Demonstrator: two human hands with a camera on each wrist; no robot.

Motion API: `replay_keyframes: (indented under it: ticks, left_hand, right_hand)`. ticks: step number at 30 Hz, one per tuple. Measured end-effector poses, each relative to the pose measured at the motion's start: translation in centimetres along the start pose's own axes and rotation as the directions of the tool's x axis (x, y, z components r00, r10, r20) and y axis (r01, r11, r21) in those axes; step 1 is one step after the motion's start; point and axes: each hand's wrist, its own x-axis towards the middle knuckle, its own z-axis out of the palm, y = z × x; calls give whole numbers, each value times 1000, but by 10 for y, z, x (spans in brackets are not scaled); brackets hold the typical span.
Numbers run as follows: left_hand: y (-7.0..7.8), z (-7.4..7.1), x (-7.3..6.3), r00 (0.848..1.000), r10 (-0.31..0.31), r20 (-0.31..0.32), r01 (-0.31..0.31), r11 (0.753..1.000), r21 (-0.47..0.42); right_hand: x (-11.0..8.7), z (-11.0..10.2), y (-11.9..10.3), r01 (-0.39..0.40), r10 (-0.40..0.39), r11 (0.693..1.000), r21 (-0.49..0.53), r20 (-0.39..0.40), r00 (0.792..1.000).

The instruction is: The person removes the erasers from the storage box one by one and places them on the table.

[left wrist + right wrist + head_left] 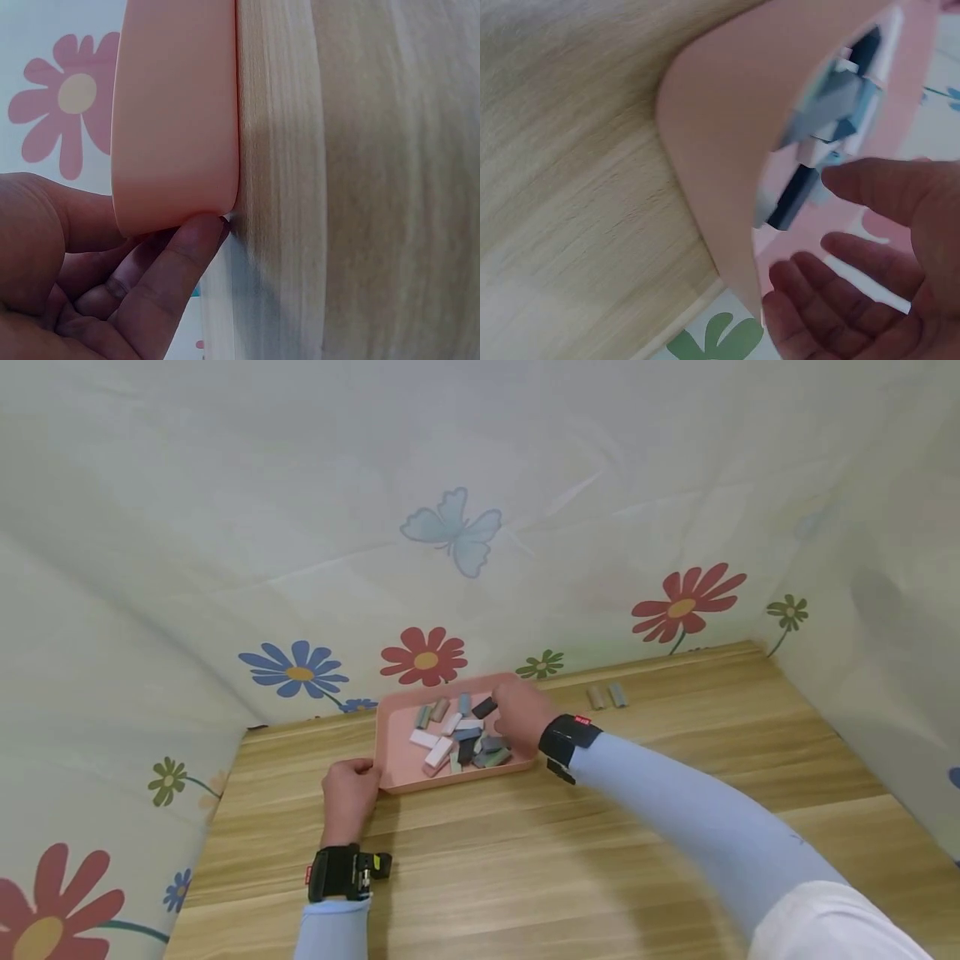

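A shallow pink tray (431,783) stands on the wooden table against the back wall. Inside it lie small blocks in white, black, grey-blue, green and brown, among them a white block (438,752) and a black block (485,707). My left hand (350,793) pinches the tray's left front corner, a finger low on the outer wall and the thumb by the rim. Over the tray's right side hovers my right hand (522,714). In the right wrist view its thumb (855,181) and loosely bent fingers are apart, holding nothing, near a dark block (793,196).
Right of the tray, a brown block (596,697) and a grey-blue block (617,695) lie side by side on the table (465,877). A cloth wall (570,602) printed with flowers and a butterfly rises directly behind the tray; more cloth closes off both sides.
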Motion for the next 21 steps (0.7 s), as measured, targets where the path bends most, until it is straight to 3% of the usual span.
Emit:
replay_keyframes:
  ticks: [2,4,7,16,21]
  left_hand:
    - [0,0,0,1000,-10,6,10,1000,-3]
    - [1,-1,1,1000,-25,13,25,1000,-8]
    - [1,-1,1,999,-33,16,33,999,-15]
    - [1,-1,0,1000,-13,5,13,1000,-18]
    - [1,0,0,1000,-17,2,17,1000,-20]
  right_hand:
    - [2,6,0,56,-57,994,-92,-1,998]
    - [4,10,-1,93,-99,969,-230,-14,995]
    - [4,12,-3,89,-104,929,-360,-23,994]
    - [5,15,-5,82,-93,883,-462,-2,996]
    - [6,20,-3,62,-95,881,-468,-47,994]
